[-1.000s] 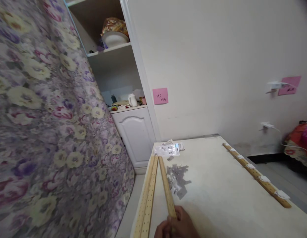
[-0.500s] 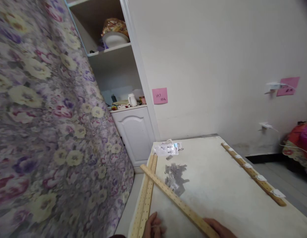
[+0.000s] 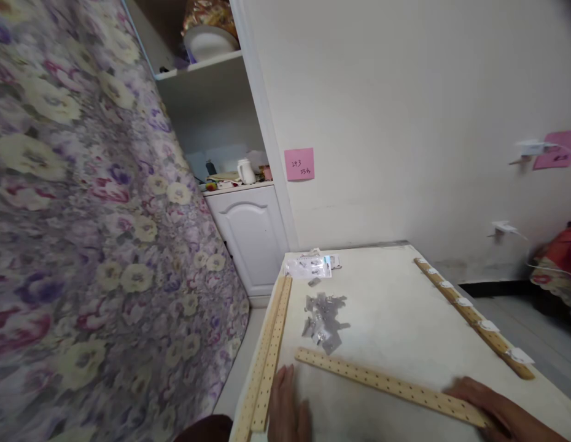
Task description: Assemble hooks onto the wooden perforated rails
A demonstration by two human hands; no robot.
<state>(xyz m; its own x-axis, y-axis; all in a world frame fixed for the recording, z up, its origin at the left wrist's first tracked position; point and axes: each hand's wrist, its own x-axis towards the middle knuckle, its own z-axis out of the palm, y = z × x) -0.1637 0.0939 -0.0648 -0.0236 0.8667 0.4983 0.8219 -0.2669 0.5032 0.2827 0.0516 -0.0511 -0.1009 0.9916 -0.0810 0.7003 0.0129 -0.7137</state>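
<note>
Down at the bottom edge of the view, the left hand (image 3: 288, 408) lies flat on the white table (image 3: 405, 301) with its fingers (image 3: 282, 383) stretched out and close together, holding nothing. Just to the left of those fingers runs a pair of wooden strips (image 3: 268, 359), lying side by side along the table's left edge and reaching away toward the wall. Just ahead of and to the right of the fingertips sits the near end of the perforated wooden strip (image 3: 387, 383), which lies flat on the table and slants across it toward the right hand (image 3: 501, 410). That hand rests on the strip's far right end, its fingers (image 3: 460, 388) laid over the wood and pointing back along it; whether they clasp the strip or only press on it cannot be told, as the underside of the hand is hidden. Beyond the fingers of both hands, further up the table, a heap of small grey metal pieces (image 3: 325, 316) lies loose, and past it a clear packet (image 3: 310, 267) sits near the wall. Ahead of the right fingers, well apart from them, a strip with white clips (image 3: 472, 316) runs along the table's right edge. A pink note (image 3: 299, 164) hangs on the wall, and a flowered cloth (image 3: 83, 215) fills the left side.
</note>
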